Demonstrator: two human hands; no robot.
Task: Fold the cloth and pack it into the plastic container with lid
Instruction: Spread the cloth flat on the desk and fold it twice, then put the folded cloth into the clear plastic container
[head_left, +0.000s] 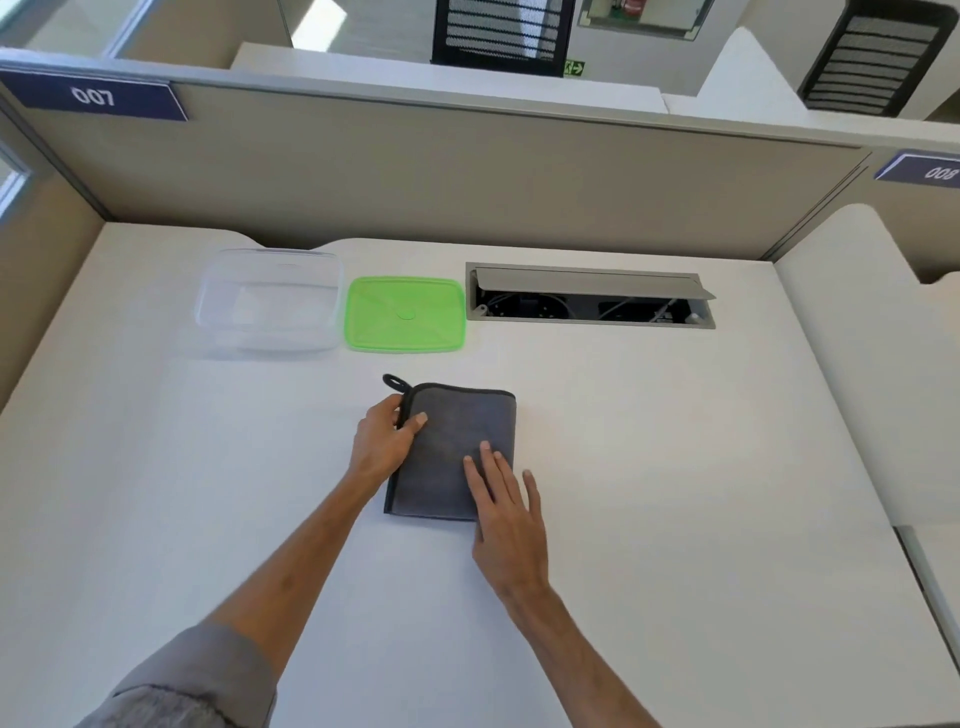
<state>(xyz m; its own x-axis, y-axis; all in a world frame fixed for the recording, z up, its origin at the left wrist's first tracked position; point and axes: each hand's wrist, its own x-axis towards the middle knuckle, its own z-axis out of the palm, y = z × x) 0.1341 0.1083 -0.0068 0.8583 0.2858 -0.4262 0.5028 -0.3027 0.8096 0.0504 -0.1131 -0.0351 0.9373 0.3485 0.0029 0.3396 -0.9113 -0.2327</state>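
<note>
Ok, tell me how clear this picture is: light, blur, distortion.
Head view: bright, even light with faint shadows; wide-angle bending curves the partition and desk edges; the clear container nearly washes out against the white; cloth, green lid and both hands stay sharp.

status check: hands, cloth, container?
Left hand grips folded grey cloth at its left edge; right hand flat on top. Clear container open, empty; green lid beside it. Path clear.

White desk (675, 467) with folded cloth (457, 441), clear container (270, 304), green lid (405, 314)
</note>
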